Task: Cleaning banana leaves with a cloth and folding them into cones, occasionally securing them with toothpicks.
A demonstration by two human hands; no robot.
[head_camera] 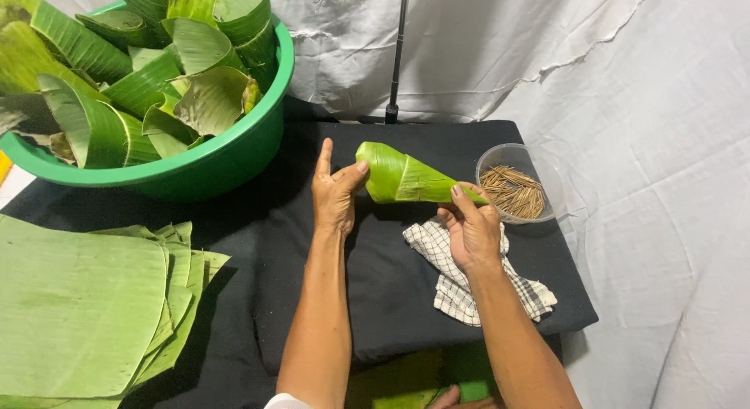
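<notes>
Banana-leaf cone held in the air over the black worktop, long axis running left to right and dipping slightly toward the right; wide rolled mouth to the left, narrow tip to the right. Left hand at the wide end, thumb pressed on the rim, forefinger straight up and free, other fingers loosely curled. Right hand pinching the tip, fingers grasping the narrow end. Checked cloth lying just under the right hand. Clear bowl of thin wooden picks just beside the tip, near the right edge of the worktop. Green basin of folded leaves at upper left, well apart from the cone. Stack of flat leaves at lower left. Bare black surface between the forearms and below the left hand
</notes>
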